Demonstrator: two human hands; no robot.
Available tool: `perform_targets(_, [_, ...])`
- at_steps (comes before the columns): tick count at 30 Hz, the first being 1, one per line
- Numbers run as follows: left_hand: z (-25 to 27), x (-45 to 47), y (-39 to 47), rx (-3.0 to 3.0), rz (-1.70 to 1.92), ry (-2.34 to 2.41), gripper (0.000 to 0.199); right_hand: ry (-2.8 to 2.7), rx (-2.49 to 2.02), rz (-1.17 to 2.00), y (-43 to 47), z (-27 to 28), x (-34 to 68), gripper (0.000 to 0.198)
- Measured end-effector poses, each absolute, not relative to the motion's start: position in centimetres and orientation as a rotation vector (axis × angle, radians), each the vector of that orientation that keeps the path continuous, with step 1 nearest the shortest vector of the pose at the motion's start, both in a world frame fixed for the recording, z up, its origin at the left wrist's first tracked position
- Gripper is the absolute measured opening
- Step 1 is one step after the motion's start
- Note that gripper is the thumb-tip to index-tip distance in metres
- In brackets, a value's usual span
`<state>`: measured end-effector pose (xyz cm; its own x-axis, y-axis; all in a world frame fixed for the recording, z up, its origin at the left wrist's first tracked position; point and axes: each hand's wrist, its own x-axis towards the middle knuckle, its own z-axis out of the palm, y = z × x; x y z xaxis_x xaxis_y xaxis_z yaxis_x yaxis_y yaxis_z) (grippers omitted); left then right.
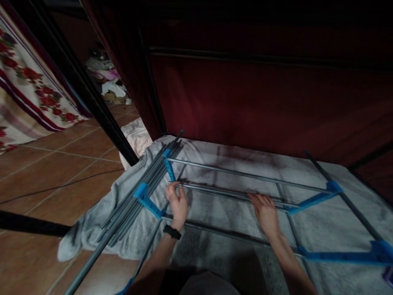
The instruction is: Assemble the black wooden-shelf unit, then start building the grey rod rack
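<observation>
My left hand [178, 204], with a dark band on its wrist, is closed around the left end of a grey metal tube [215, 190], close to a blue plastic bracket [170, 166]. My right hand [264, 211] has its fingers curled over the same tube farther right; its thumb is hidden. A second tube seems to run close alongside, and I cannot tell whether they touch. At the right, the tubes reach another blue bracket [310, 203]. A rear crossbar [245, 174] and a front crossbar [224, 232] span the frame between blue brackets.
Several loose grey tubes [147, 184] lie bundled at the left on a grey blanket [199, 254]. A dark red panel [245, 106] stands behind. Dark posts [101, 98], a floral cloth [43, 90] and a cable [76, 178] over tiled floor are at the left.
</observation>
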<state>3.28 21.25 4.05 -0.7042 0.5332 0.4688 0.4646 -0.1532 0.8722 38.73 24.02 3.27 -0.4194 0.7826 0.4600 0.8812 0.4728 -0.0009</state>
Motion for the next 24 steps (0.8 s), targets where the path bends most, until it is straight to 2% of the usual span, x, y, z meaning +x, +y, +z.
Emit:
perform_targets(3, [2.7, 0.7, 22.7, 0.527, 2.243, 1.914, 0.018, -2.335, -1.398, -0.314, 24.0, 3.3, 38.7, 0.043])
perform_targets(7, [1.6, -1.5, 25.5, 0.243, 2.241, 1.727, 0.013, -2.330, -1.388, -0.286, 24.1, 3.2, 39.0, 0.044])
perform_targets(17, [2.2, -2.8, 28.8, 0.188, 2.179, 1.298, 0.048, -2.328, -1.357, -0.312, 24.2, 3.2, 39.4, 0.037])
perform_targets(24, [2.8, -2.6, 29.0, 0.136, 2.178, 1.124, 0.043, -2.350, -1.357, -0.320, 24.3, 3.4, 39.5, 0.036])
